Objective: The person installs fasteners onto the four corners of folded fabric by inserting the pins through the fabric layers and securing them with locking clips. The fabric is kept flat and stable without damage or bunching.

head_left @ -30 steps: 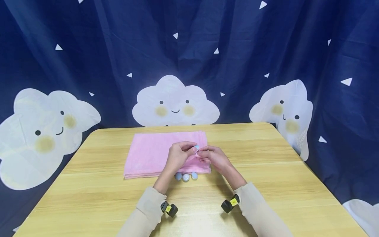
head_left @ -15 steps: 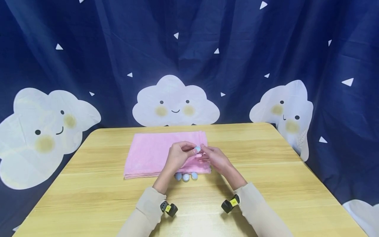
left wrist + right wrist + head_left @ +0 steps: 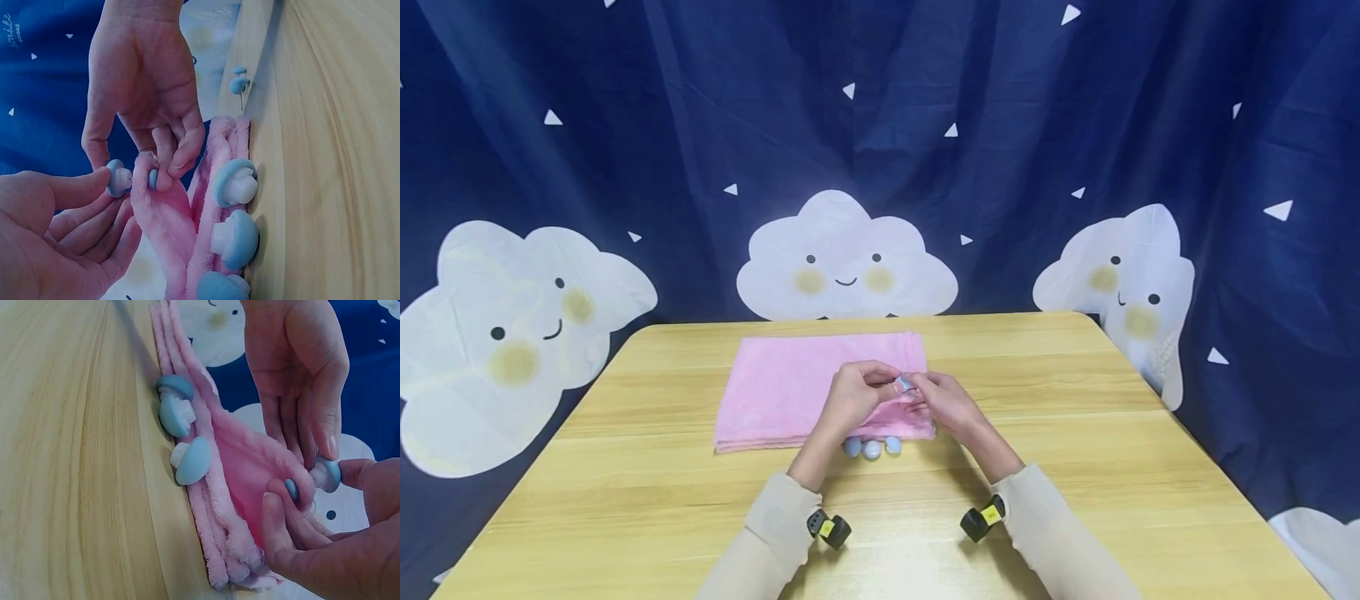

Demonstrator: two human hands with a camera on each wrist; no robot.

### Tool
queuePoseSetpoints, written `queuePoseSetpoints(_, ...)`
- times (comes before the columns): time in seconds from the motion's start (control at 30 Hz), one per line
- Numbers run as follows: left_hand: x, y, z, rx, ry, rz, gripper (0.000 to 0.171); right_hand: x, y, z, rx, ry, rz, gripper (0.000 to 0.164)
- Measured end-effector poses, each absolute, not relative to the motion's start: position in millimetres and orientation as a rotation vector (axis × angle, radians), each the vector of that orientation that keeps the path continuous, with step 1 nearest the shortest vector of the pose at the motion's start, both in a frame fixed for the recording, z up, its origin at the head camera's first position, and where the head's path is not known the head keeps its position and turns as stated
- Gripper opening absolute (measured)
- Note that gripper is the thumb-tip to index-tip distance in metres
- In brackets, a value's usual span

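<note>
A pale blue mushroom-shaped quilt clip [image 3: 117,179] with a white stem is at a raised corner of the folded pink blanket [image 3: 790,383]. My left hand [image 3: 852,398] pinches its cap. The thumb of my right hand [image 3: 951,402] also touches the cap, while its curled fingers hold a small blue disc [image 3: 291,489] against the cloth's other side. The stem meets the cloth; whether it is joined to the disc inside is hidden. Three more mushroom-shaped clips [image 3: 872,450] lie on the table along the blanket's near edge.
Beyond the blanket's end, small blue pieces with a thin metal pin [image 3: 240,84] lie on the wooden table [image 3: 1075,433]. A dark blue curtain [image 3: 895,158] with cloud prints hangs behind the table.
My right fingers have shifted and the right thumb has come onto the clip's cap. The clip has moved slightly down and right between my hands. The other clips and the blanket's flat part stay put.
</note>
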State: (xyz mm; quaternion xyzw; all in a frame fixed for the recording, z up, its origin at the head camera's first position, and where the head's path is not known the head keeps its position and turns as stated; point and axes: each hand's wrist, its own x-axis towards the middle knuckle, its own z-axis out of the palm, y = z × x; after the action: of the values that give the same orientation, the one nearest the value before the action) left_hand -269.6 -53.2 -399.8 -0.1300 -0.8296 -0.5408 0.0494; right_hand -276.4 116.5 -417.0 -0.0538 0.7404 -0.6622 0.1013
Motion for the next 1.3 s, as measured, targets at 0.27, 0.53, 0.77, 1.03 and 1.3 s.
queuePoseSetpoints(0.27,-269.3,-52.4,-399.4,-0.398,-2.528,-1.633,0.013,-273.7,117.0,-415.6,-0.138,2.151,-2.002,0.04)
queuePoseSetpoints(0.53,-268.3,-51.8,-401.0,-0.4,-2.542,-1.654,0.012,-273.2,117.6,-415.1,-0.187,2.11,-2.06,0.028)
queuePoseSetpoints(0.77,-269.3,-53.2,-402.4,-0.44,-2.548,-1.638,0.016,-272.6,118.2,-413.2,-0.159,2.076,-2.083,0.028)
queuePoseSetpoints(1.03,-268.9,-53.3,-405.3,-0.446,-2.725,-1.448,0.017,-273.5,119.5,-413.5,-0.135,2.095,-2.046,0.032)
queuePoseSetpoints(1.3,-269.0,-50.8,-408.6,-0.441,-2.694,-1.262,0.004,-274.3,120.4,-412.7,-0.141,2.085,-2.015,0.029)
